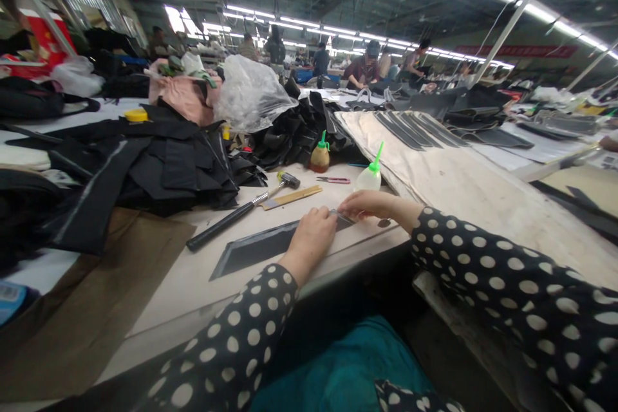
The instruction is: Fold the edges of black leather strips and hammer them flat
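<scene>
A long black strip with grey edges lies flat on the pale work board. My left hand rests over its right part, fingers bent and pressed together at its far end. Beside it, my right hand pinches at the strip's right end; what lies between its fingertips is too small to make out. Just behind my right hand stands a clear bottle with a green nozzle. A small round disc is below my right wrist.
Behind the strip lie a hammer, a yellowish ruler, pink-handled snips and a glue bottle. Black pieces are heaped at left. Grey strips lie on pale cloth at right. People work farther back.
</scene>
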`<state>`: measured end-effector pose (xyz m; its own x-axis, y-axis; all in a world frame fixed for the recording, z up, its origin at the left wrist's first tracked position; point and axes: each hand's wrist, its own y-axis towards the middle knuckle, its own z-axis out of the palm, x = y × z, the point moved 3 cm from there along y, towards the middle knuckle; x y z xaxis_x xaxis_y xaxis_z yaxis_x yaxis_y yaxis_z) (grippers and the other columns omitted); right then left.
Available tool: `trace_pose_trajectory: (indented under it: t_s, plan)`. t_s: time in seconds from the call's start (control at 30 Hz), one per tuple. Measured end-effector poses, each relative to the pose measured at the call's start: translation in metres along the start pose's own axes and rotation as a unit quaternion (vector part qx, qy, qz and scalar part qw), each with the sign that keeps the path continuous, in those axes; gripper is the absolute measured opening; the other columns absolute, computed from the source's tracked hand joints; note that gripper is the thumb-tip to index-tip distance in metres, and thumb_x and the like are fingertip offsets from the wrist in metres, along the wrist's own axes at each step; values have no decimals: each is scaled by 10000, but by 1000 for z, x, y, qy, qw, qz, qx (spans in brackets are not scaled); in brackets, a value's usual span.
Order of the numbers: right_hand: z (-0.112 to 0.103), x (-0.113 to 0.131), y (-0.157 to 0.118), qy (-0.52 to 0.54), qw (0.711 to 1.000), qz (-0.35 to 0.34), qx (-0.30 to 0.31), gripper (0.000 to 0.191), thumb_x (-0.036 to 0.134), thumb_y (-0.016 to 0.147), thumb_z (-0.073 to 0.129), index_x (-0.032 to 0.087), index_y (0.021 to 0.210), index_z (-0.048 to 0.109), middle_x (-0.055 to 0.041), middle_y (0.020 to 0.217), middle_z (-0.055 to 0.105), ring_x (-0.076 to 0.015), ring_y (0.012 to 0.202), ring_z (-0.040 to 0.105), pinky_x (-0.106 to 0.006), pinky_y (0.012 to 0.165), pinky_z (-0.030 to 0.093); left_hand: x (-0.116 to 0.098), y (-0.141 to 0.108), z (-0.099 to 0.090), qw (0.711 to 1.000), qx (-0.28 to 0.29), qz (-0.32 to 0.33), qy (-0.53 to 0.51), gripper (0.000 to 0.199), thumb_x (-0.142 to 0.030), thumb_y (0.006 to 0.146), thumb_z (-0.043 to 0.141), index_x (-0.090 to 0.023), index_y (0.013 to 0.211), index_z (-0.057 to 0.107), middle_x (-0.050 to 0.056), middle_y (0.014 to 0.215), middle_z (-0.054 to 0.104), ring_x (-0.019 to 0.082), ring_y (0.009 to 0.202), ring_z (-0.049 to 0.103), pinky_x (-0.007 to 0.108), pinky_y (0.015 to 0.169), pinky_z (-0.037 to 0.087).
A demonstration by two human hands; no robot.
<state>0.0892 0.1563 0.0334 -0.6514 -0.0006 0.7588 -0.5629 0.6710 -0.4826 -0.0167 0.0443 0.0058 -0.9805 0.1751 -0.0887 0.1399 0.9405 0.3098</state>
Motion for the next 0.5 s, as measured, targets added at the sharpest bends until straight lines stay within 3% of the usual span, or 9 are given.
trace_pose_trajectory:
  t_s: [0.3, 0.4, 0.5]
  plan:
    - [-1, 2, -5, -15, 1000, -22, 8, 103, 144, 757, 532, 162, 740, 631, 12, 594, 562, -94, 554, 488, -185, 490, 347, 0, 1, 0, 1000, 13, -11, -14, 257, -244, 908, 366, -195, 1039, 581, 76, 961, 539, 201, 903, 478, 329, 787, 433]
    - [-1, 0, -5, -86, 995, -45, 3, 115, 169, 753, 536, 157, 772, 648, 20, 567, 553, -92, 511, 467, -196, 497, 364, -1, 1, -2, 1000, 16, -15, -13, 267, -246, 908, 362, -201, 1065, 574, 75, 969, 540, 199, 901, 480, 326, 783, 436]
    - [0, -4, -8, -169, 983, -68, -40, 104, 174, 738, 562, 152, 784, 653, 19, 609, 579, -97, 546, 490, -204, 552, 397, 0, 1, -2, 1000, 14, -15, -12, 259, -255, 907, 368, -200, 1051, 576, 71, 969, 541, 199, 905, 482, 318, 777, 436]
